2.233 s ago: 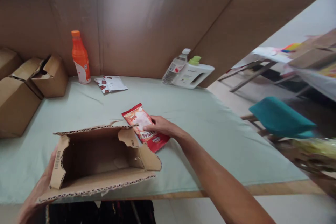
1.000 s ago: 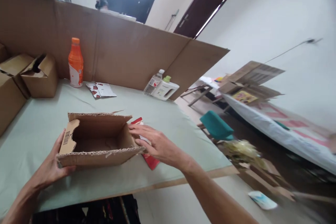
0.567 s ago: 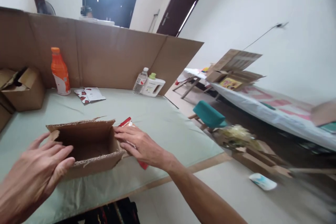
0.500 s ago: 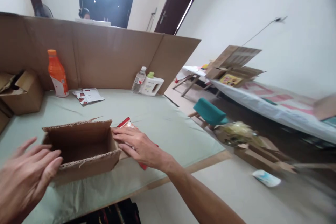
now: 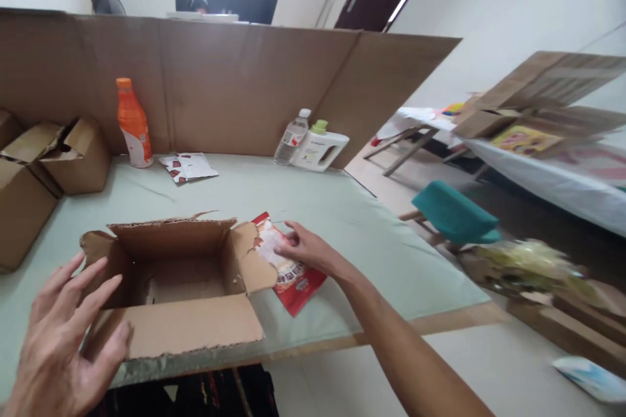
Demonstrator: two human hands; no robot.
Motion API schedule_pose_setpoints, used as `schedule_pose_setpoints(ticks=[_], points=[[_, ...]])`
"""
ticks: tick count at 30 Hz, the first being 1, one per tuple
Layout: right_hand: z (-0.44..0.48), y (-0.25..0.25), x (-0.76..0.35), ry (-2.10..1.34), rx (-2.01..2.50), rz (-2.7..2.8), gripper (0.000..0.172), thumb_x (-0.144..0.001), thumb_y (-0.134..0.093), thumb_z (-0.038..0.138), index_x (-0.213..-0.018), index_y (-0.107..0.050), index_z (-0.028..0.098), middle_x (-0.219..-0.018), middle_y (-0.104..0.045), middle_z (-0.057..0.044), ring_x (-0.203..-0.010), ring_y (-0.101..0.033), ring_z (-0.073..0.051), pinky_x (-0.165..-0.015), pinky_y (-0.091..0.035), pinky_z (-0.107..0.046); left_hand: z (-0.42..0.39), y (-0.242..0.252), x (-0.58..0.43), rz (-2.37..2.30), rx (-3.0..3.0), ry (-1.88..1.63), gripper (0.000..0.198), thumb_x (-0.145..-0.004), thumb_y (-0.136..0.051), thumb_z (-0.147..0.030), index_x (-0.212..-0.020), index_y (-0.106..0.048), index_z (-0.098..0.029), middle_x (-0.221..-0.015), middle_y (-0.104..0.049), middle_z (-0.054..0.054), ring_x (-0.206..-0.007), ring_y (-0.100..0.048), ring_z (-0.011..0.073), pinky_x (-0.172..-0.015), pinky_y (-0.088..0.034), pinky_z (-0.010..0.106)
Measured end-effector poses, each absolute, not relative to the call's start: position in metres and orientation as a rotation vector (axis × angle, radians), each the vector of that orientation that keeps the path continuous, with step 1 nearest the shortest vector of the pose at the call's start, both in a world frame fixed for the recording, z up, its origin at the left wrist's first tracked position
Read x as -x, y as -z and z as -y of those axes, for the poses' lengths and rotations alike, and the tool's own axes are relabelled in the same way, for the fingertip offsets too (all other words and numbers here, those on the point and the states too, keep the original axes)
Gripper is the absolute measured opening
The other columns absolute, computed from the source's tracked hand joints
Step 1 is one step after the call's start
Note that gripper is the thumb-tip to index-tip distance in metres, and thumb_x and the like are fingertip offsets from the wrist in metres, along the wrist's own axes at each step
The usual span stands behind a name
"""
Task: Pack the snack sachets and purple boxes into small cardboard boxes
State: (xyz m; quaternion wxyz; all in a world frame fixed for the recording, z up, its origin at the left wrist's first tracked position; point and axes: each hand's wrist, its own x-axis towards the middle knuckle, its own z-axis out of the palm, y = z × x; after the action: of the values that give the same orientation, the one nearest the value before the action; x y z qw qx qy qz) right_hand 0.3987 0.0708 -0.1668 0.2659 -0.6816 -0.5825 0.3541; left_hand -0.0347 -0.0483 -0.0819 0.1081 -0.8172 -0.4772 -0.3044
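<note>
An open cardboard box with torn edges stands on the table, its front and right flaps folded outward. The inside shows bare cardboard. At its left end, my left hand has its fingers spread against the left flap and the front corner. To the right of the box lies a red and white food packet, partly under the right flap. My right hand is over the packet's upper right edge, thumb and fingers apart; whether the fingertips touch it is hard to tell.
Behind stand an orange bottle, a clear plastic bottle and a white jug against a cardboard screen. A white and red paper piece lies nearby. Small boxes fill the left. A teal chair is right of the table.
The right hand has left the box's right side and moved over the packet. The box's front and right flaps now lie outward. The view has shifted left.
</note>
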Motion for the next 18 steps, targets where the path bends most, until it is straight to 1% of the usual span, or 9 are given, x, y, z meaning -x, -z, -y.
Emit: schedule_pose_setpoints(ticks=[1,4,6,8,9,11,13,15,18], points=[[-0.070,0.173,-0.398,-1.070,1.827,1.559,0.081,-0.063,-0.079,0.047,-0.133,-0.060,0.011,-0.112,-0.075,-0.016,-0.097,-0.072,-0.031,-0.083,-0.058,-0.040,0.051,0.083,0.033,1.412,2.390,0.902,0.043,-0.090,-0.061,-0.030,-0.132,-0.057,-0.021,-0.138,-0.059,0.019,-0.141,-0.043,0.0468,-0.109,-0.039,0.071],[-0.060,0.171,-0.391,-1.240,1.735,1.605,0.058,-0.062,-0.071,0.054,-0.102,-0.070,0.013,-0.092,-0.077,-0.010,-0.082,-0.072,-0.028,-0.070,-0.057,-0.035,0.058,0.088,0.029,1.456,2.347,0.918,0.046,-0.090,-0.062,-0.028,-0.134,-0.054,-0.019,-0.139,-0.057,0.020,-0.143,-0.039,0.0462,-0.109,-0.041,0.069],[-0.050,0.152,-0.387,-1.145,1.749,1.625,0.047,-0.063,-0.070,0.058,-0.085,-0.070,0.016,-0.075,-0.073,-0.006,-0.068,-0.068,-0.025,-0.060,-0.054,-0.034,0.061,0.091,0.027,1.491,2.332,0.925,0.047,-0.090,-0.062,-0.028,-0.135,-0.053,-0.018,-0.140,-0.056,0.020,-0.145,-0.037,0.0460,-0.111,-0.040,0.069],[-0.038,0.118,-0.384,-0.803,1.755,1.561,0.042,-0.064,-0.072,0.058,-0.081,-0.070,0.019,-0.065,-0.068,-0.002,-0.060,-0.063,-0.023,-0.056,-0.051,-0.034,0.061,0.094,0.026,1.505,2.327,0.934,0.047,-0.090,-0.061,-0.029,-0.135,-0.052,-0.017,-0.142,-0.055,0.020,-0.146,-0.035,0.0460,-0.112,-0.038,0.070],[-0.030,0.098,-0.381,-0.561,1.715,1.493,0.039,-0.065,-0.074,0.057,-0.079,-0.070,0.021,-0.064,-0.066,-0.002,-0.060,-0.061,-0.023,-0.057,-0.051,-0.035,0.060,0.095,0.026,1.506,2.328,0.942,0.049,-0.090,-0.061,-0.029,-0.136,-0.052,-0.017,-0.142,-0.054,0.020,-0.146,-0.034,0.0458,-0.113,-0.037,0.071],[-0.013,0.056,-0.367,-0.133,1.534,1.350,0.031,-0.069,-0.078,0.052,-0.079,-0.069,0.024,-0.072,-0.066,-0.003,-0.066,-0.062,-0.024,-0.066,-0.052,-0.040,0.059,0.098,0.026,1.508,2.326,0.978,0.056,-0.090,-0.061,-0.031,-0.142,-0.047,-0.016,-0.143,-0.054,0.021,-0.146,-0.034,0.0452,-0.114,-0.037,0.070],[0.003,0.020,-0.343,0.113,1.311,1.338,0.024,-0.075,-0.080,0.046,-0.080,-0.067,0.027,-0.081,-0.067,-0.004,-0.072,-0.062,-0.025,-0.073,-0.052,-0.042,0.057,0.101,0.026,1.523,2.314,1.031,0.067,-0.090,-0.061,-0.032,-0.150,-0.039,-0.013,-0.141,-0.055,0.022,-0.147,-0.033,0.0446,-0.113,-0.038,0.068],[0.013,-0.003,-0.311,0.188,1.117,1.553,0.019,-0.082,-0.079,0.041,-0.080,-0.064,0.029,-0.083,-0.067,-0.002,-0.067,-0.060,-0.021,-0.068,-0.051,-0.038,0.056,0.106,0.025,1.557,2.281,1.092,0.076,-0.090,-0.061,-0.034,-0.156,-0.030,-0.010,-0.143,-0.052,0.023,-0.147,-0.032,0.0437,-0.113,-0.041,0.065],[0.014,-0.008,-0.263,0.095,0.863,2.116,0.017,-0.092,-0.071,0.029,-0.080,-0.059,0.025,-0.082,-0.068,-0.001,-0.062,-0.057,-0.015,-0.057,-0.046,-0.029,0.054,0.117,0.025,1.574,2.224,1.196,0.088,-0.089,-0.065,-0.037,-0.159,-0.021,-0.009,-0.148,-0.047,0.025,-0.146,-0.035,0.0421,-0.112,-0.044,0.061]])
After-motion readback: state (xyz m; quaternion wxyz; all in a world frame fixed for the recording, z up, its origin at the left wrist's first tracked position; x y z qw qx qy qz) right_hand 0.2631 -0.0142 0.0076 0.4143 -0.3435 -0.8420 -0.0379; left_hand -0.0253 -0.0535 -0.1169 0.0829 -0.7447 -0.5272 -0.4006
